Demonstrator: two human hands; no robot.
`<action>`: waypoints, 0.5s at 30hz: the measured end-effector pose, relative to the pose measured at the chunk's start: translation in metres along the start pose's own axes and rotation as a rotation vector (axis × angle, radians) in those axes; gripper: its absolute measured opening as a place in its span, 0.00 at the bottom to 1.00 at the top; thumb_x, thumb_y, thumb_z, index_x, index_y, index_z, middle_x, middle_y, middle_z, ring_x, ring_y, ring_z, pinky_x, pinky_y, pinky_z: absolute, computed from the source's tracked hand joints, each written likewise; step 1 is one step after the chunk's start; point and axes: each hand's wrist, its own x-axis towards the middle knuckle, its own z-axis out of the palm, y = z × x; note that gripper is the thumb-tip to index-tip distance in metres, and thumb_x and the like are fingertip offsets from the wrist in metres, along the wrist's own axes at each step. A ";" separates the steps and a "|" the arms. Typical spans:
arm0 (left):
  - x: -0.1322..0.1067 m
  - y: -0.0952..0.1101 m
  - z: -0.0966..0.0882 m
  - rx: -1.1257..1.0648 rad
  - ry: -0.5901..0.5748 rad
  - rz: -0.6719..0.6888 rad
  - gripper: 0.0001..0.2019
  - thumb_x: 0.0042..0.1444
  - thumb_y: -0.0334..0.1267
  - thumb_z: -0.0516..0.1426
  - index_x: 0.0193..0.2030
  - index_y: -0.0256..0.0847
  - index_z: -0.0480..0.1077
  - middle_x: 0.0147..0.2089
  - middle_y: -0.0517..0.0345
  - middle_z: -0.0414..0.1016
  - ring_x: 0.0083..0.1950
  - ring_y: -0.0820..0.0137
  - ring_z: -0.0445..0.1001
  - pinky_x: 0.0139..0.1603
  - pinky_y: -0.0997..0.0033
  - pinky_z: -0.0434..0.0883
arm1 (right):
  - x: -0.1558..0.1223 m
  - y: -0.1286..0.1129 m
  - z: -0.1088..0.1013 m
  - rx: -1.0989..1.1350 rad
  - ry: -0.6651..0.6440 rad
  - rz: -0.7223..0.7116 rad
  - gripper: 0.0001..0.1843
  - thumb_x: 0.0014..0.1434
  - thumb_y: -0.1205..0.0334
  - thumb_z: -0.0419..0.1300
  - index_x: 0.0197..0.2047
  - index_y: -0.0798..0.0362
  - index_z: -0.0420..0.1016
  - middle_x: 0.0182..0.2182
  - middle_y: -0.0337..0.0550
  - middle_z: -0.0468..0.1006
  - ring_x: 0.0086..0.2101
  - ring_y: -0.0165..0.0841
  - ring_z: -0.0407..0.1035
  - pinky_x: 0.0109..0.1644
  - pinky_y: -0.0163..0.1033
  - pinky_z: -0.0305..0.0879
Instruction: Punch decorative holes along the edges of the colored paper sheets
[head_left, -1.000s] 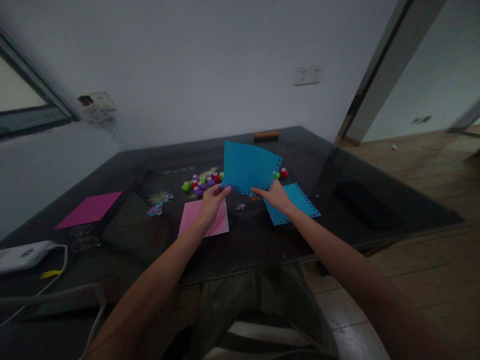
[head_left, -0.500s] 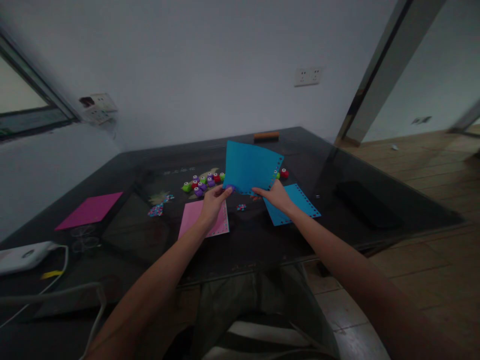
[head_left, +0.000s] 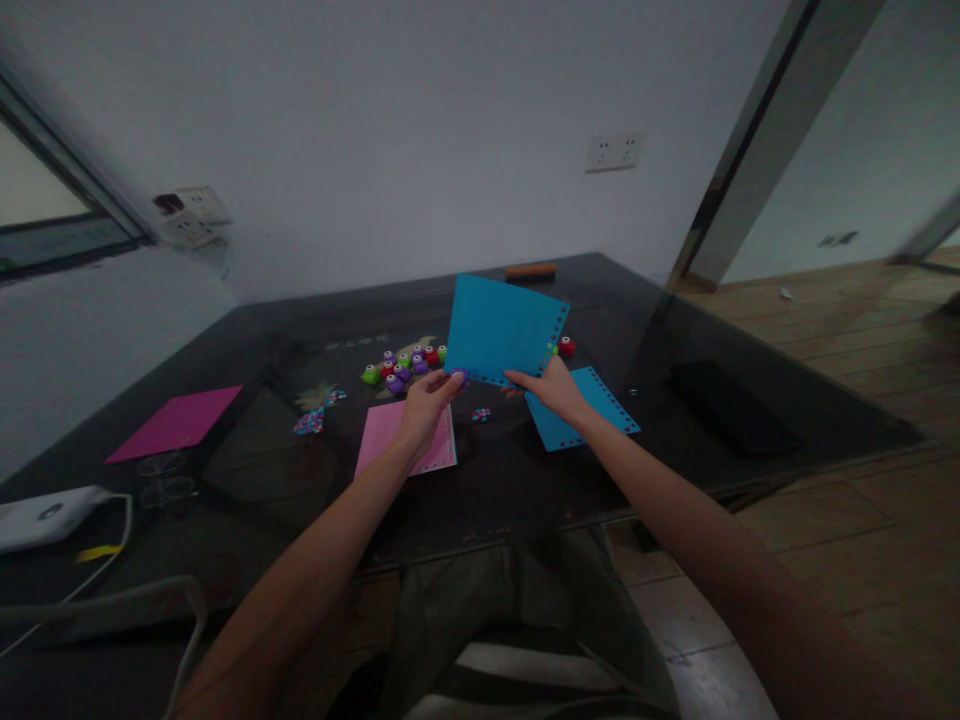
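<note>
Above the dark table, a sheet of blue paper [head_left: 504, 322] is held up, with punched holes along its right and lower edges. At its lower left corner my left hand [head_left: 429, 402] is closed on a small purple craft punch [head_left: 459, 377], mostly hidden by the fingers. My right hand [head_left: 551, 388] pinches the paper's lower right part between thumb and fingers. Beneath the left wrist lies a pink sheet [head_left: 382, 432] with holes along its edge. Another blue sheet [head_left: 559, 428], also punched, lies under the right wrist. Between them is a little pile of paper bits [head_left: 481, 414].
Several green, red and purple punches [head_left: 403, 366] stand behind my left hand. Left of them are more paper bits [head_left: 309, 421] and a magenta sheet [head_left: 176, 423]. A white device [head_left: 49, 515] with a cable is at far left. A black case [head_left: 731, 405] lies right.
The held blue paper has risen slightly and tilted a little. Both hands keep their grips in nearly the same place, and the view has shifted slightly.
</note>
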 end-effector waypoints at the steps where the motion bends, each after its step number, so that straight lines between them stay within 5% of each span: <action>1: 0.000 0.000 0.000 -0.004 0.003 -0.007 0.12 0.45 0.40 0.64 0.35 0.35 0.75 0.38 0.53 0.76 0.40 0.69 0.74 0.49 0.67 0.68 | 0.000 0.000 0.000 0.004 0.000 -0.002 0.19 0.47 0.55 0.66 0.40 0.56 0.73 0.26 0.46 0.79 0.25 0.37 0.75 0.33 0.45 0.76; 15: -0.004 0.002 0.001 0.189 -0.109 -0.132 0.17 0.47 0.44 0.62 0.41 0.36 0.73 0.40 0.50 0.76 0.38 0.67 0.75 0.43 0.67 0.70 | 0.000 -0.008 -0.003 0.050 0.074 0.035 0.18 0.45 0.53 0.67 0.35 0.55 0.71 0.28 0.49 0.78 0.27 0.39 0.75 0.36 0.50 0.75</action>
